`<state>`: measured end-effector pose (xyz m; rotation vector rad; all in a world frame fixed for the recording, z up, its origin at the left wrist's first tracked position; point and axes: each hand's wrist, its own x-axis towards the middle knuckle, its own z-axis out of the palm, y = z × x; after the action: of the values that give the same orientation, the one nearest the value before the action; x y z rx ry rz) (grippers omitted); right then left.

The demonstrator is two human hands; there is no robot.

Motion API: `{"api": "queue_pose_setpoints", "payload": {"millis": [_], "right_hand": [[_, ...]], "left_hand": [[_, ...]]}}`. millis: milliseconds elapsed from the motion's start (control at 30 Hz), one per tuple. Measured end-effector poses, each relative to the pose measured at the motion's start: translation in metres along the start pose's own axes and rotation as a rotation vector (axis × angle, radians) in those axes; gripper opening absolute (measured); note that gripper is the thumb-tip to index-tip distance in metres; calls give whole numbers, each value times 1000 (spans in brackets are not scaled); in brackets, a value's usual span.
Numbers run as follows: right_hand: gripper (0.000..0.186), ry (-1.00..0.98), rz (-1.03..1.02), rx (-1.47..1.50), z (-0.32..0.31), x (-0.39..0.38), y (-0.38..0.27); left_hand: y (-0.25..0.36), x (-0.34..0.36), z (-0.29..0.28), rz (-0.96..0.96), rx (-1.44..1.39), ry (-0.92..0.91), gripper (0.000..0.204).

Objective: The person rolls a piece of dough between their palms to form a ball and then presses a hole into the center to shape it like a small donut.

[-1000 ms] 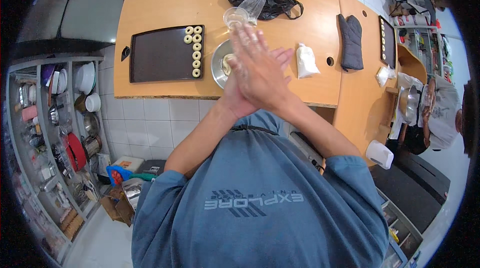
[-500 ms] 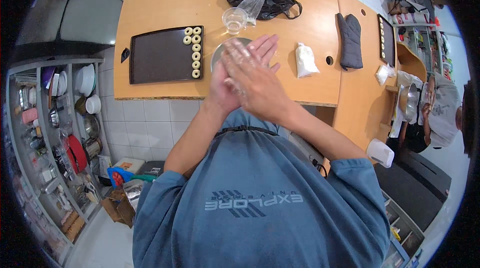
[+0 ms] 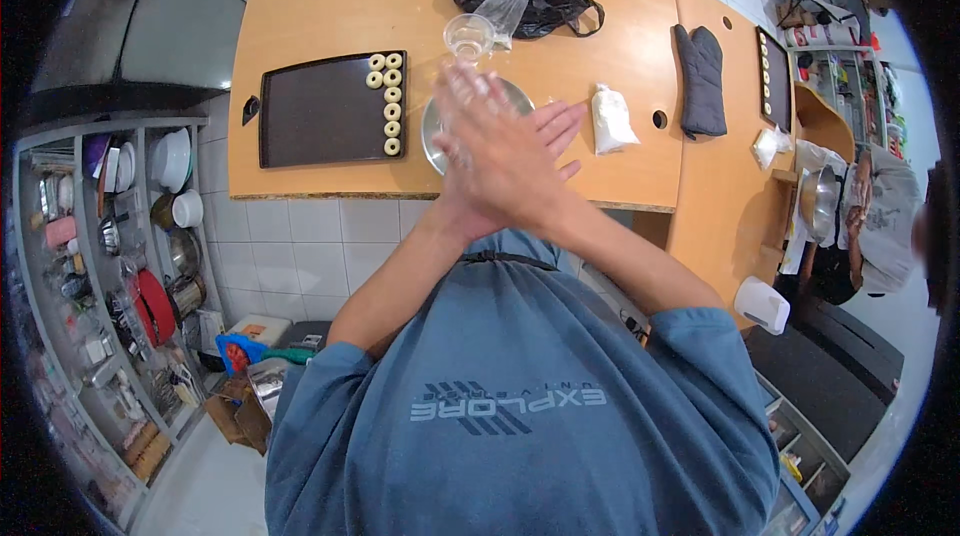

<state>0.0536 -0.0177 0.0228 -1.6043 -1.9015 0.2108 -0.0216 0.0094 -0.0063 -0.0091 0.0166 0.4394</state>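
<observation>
Bowl sits partly hidden beneath the hands, pressed flat together; whether they grasp anything, I cannot tell.

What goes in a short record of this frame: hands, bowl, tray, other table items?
right hand: flat across the left hand
left hand: underneath, fingers showing at right
between them: hidden
metal bowl: below the hands, partly covered
dark tray: eight pale rings near its right edge
beyond bowl: clear cup, black bag
right of bowl: bag of white powder, oven mitt
</observation>
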Motion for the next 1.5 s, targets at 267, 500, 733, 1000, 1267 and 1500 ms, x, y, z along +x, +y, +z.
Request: {"api": "queue_pose_setpoints", "payload": {"millis": [267, 500, 733, 1000, 1267, 1500], "right_hand": [[56, -21, 104, 2, 1, -1, 3], [55, -88, -21, 5, -9, -13, 5], [55, -46, -28, 4, -1, -2, 0], [55, 439, -91, -379, 13, 9, -2], [52, -22, 0, -42, -4, 2, 7], [55, -92, 26, -3, -16, -10, 16]], "left_hand": [[-3, -1, 4, -13, 122, 22, 85], [-3, 5, 1, 17, 123, -23, 72], [-6, 11, -6, 51, 283, -42, 73], [6, 1, 7, 17, 78, -44, 78], [1, 6, 11, 22, 189, 33, 82], [13, 3, 20, 89, -198, -15, 79]]}}
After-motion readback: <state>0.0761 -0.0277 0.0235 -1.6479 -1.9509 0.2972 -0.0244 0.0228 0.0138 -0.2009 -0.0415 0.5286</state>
